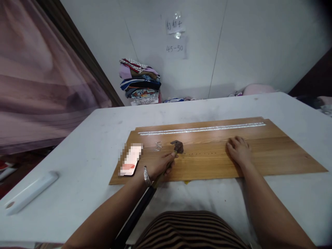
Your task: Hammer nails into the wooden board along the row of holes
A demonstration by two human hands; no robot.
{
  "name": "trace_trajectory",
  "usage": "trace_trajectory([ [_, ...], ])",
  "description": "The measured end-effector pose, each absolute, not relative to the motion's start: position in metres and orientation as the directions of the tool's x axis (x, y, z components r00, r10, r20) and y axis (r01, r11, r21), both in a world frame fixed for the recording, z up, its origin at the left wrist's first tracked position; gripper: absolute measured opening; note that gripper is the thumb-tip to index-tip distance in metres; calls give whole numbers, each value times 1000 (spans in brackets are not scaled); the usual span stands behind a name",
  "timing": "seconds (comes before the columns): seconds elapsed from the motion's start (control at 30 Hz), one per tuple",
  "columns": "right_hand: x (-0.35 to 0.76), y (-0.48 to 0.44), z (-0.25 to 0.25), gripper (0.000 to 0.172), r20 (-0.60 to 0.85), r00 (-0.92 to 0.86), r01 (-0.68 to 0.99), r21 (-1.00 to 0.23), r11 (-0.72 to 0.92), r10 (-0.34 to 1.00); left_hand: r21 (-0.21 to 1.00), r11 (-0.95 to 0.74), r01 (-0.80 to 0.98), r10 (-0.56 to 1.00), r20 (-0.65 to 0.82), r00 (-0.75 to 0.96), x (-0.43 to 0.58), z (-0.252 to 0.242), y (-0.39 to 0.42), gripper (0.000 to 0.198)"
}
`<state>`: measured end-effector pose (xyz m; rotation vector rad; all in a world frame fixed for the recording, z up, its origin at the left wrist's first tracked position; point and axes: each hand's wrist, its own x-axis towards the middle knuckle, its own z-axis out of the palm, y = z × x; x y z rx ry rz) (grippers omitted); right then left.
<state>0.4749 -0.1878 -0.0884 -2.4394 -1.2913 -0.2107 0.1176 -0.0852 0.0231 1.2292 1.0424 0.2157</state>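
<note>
My left hand (166,163) is wrapped round the upper handle of a claw hammer (178,147), close under its dark, rusty-looking head. The handle runs back below my forearm, and the head is at the left end of a row of small dark dots (199,153) on a wooden board (207,169). Whether these dots are holes or nail heads I cannot tell. My right hand (239,150) lies on the board to the right of the row, fingers extended and holding nothing. Left of the hammer head lie several loose silvery nails (157,146).
A phone (131,160) lies on the board's left end. Two white strips with markings (202,130) run along its far side. On the white table (85,148) lies a long white plastic piece (31,192). Folded clothes (140,83) are stacked beyond the far edge; a pink curtain (46,69) hangs left.
</note>
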Motion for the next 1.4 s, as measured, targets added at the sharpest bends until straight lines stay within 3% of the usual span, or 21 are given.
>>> trace_trajectory([
  [0.3, 478, -187, -90, 37, 293, 585, 801, -352, -484, 756, 855, 361, 373, 651, -517, 556, 116, 26, -82, 50],
  [0.5, 468, -183, -74, 42, 381, 658, 641, -735, -219, 650, 922, 303, 240, 741, -386, 549, 123, 47, -60, 40],
  [0.63, 429, -179, -35, 42, 177, 567, 364, -930, -53, 804, 973, 230, -14, 864, -197, 463, 147, 74, -32, 30],
  [0.73, 394, -170, -1, 41, 109, 350, 273, -962, 10, 930, 943, 226, -243, 917, -122, 379, 174, 97, -18, 27],
  [0.83, 367, -157, 26, 42, 85, 230, 102, -993, 63, 970, 914, 185, -360, 928, -42, 370, 199, 104, -24, 30],
  [0.93, 354, -146, 40, 51, 14, 64, -149, -989, 24, 998, 941, 171, -293, 886, -16, 464, 219, 91, -45, 32],
  [1.0, 351, -145, 40, 55, -37, -8, -214, -976, -38, 999, 974, 114, -196, 875, -5, 484, 226, 75, -61, 30],
  [1.13, 351, -158, 27, 47, -86, -29, -129, -988, -89, 996, 994, 112, -18, 829, -83, 553, 216, 41, -85, 28],
  [1.23, 352, -178, 16, 42, -181, -11, -23, -983, -181, 983, 982, 19, 186, 737, -139, 662, 184, 11, -93, 31],
  [1.3, 352, -193, 11, 40, -260, -10, 3, -966, -260, 966, 931, -102, 351, 756, -157, 636, 157, -12, -95, 30],
  [1.4, 353, -209, 6, 42, -317, -43, 43, -948, -315, 948, 819, -266, 508, 840, -62, 539, 120, -42, -97, 28],
])
